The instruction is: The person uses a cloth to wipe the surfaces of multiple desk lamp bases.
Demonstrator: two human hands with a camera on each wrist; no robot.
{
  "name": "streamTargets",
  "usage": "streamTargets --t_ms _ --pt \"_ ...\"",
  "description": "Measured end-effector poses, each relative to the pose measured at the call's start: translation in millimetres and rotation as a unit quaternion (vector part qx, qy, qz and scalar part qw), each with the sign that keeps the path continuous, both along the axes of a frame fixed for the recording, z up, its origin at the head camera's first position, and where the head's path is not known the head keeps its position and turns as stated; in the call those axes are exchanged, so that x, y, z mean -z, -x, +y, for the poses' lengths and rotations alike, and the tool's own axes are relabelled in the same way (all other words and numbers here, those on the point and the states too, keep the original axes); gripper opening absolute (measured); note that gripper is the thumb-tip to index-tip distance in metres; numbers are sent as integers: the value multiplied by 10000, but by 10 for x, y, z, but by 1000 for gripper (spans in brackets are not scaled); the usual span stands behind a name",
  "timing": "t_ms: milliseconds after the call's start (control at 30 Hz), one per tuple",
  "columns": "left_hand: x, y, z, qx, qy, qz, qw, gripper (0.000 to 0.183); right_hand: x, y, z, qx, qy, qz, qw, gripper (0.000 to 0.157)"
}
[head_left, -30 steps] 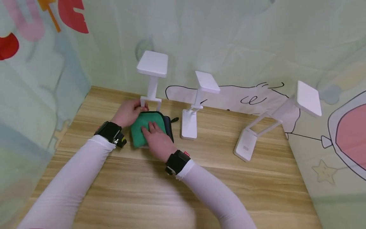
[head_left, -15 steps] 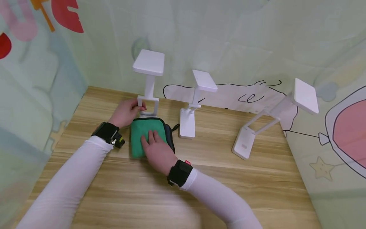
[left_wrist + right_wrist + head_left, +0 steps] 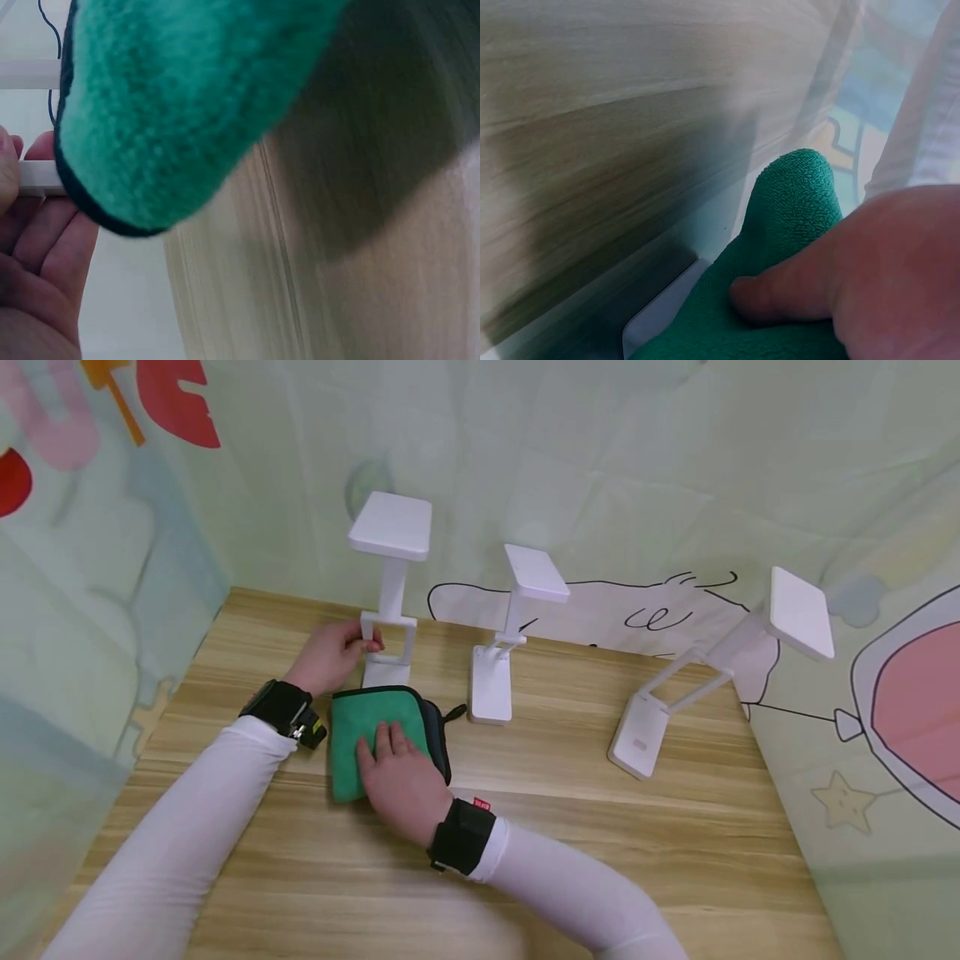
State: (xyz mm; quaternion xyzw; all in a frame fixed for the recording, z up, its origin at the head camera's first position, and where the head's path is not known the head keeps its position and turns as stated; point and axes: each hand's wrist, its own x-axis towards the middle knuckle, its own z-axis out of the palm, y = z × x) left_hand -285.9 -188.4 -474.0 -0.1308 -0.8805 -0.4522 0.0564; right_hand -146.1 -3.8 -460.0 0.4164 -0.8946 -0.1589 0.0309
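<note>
My left hand (image 3: 327,654) pinches one thin side bar of the leftmost white desk lamp (image 3: 393,593); the left wrist view shows the fingers (image 3: 54,244) round the bar. A green plush cloth (image 3: 351,718) with black edging and a dark underside covers the front of this lamp's base. On the cloth lies my right hand (image 3: 408,789), its fingers spread and fairly straight. In the right wrist view the thumb (image 3: 787,296) presses into the cloth, and a pale corner of the lamp base (image 3: 656,322) shows beneath.
Two more white desk lamps stand to the right, a middle lamp (image 3: 492,681) and a tilted right lamp (image 3: 643,731). All are on a wood-grain table (image 3: 360,877). Behind hangs a printed fabric backdrop (image 3: 600,468). A black loop (image 3: 455,712) sticks out from the cloth.
My right hand has slid the cloth toward me along the lamp base, uncovering the base's rear part. My left hand keeps its hold on the lamp's bar.
</note>
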Motion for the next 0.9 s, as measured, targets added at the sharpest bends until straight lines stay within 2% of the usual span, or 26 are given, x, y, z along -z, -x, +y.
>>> streamTargets --t_ms 167,333,600,733,900 --pt "5 3 -23 23 -15 95 10000 8 9 37 -41 -169 188 -3 9997 42" --pt "5 2 -21 26 -56 166 9998 7 19 123 -90 -324 266 -209 9989 43" --pt "6 12 13 107 -27 93 9999 8 190 432 -121 -539 692 -293 9957 52" --pt "0 7 11 129 -33 14 9999 8 219 588 -115 -472 899 -531 9934 56" --pt "-9 4 1 61 16 73 10000 7 184 732 -110 -136 999 -818 9915 53"
